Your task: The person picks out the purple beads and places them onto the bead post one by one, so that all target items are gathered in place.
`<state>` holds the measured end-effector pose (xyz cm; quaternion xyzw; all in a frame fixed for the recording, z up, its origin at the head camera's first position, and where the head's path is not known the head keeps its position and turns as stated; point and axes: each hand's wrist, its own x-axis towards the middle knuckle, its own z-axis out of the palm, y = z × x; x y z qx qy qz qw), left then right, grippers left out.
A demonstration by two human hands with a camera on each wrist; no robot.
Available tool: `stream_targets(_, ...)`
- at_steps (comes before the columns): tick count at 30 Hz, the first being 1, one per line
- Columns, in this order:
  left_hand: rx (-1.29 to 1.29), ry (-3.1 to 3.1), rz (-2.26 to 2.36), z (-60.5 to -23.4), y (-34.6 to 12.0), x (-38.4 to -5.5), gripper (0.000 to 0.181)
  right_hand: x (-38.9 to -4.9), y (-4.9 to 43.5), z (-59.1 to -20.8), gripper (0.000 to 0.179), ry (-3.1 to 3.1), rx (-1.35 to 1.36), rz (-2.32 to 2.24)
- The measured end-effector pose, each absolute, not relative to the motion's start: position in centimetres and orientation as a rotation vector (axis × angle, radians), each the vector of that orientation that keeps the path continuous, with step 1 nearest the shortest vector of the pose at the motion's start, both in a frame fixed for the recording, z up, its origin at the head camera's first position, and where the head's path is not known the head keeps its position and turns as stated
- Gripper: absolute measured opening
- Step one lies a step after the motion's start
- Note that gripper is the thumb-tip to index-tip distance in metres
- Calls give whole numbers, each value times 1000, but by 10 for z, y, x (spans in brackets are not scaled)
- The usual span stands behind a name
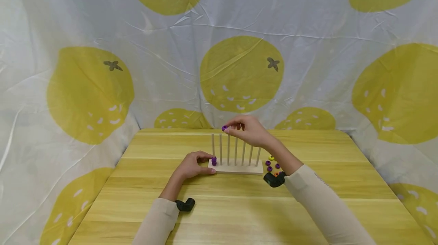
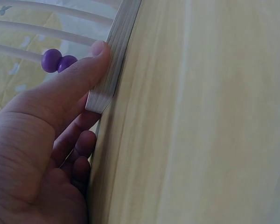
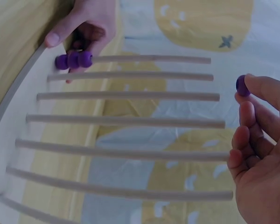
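Note:
A pale wooden base [image 1: 236, 169] with a row of several upright pegs [image 3: 154, 122] stands on the table. My left hand [image 1: 191, 165] grips the base's left end, thumb along the front edge and fingers behind. Three purple beads [image 3: 73, 60] are stacked at the bottom of the leftmost peg, right by that hand. Up at the height of the peg tops, my right hand [image 1: 251, 130] pinches another purple bead [image 3: 242, 86] between thumb and index finger. In the right wrist view, this bead is apart from the tips of the second and third pegs.
Right of the base lie several loose purple beads [image 1: 268, 163], with a yellow bead [image 1: 271, 158] and an orange-red bead [image 1: 276, 174] among them. My right forearm partly covers this group. Behind the wooden table [image 1: 232, 218] hangs a lemon-print cloth [image 1: 164, 66].

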<state>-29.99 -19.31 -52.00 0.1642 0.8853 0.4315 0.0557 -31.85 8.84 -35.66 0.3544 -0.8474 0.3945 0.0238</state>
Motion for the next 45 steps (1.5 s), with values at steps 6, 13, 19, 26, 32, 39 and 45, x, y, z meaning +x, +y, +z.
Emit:
stream_targets(6,509,2700,1296,-520,-192,-300,54,-321,76,-357,20,-2641,1098,1246)
stream_targets(13,507,2705,1279,-521,-192,-300,55,-326,62,-358,19,-2627,1145,1256)
stream_targets(19,495,2697,1289,-521,-192,-300,55,-328,57,-363,16,-2612,1182,1256)
stream_targets(26,482,2698,1291,-522,-191,-300,55,-327,54,-366,17,-2637,1179,1227)
stream_targets(32,486,2704,1286,-523,-191,-301,55,-325,52,-366,16,-2646,1179,1188)
stream_targets(39,492,2698,1302,-524,-192,-301,54,-324,51,-366,16,-2673,1164,1164)
stream_targets(45,485,2701,1306,-522,-193,-300,55,-325,51,-367,27,-2685,1164,1163)
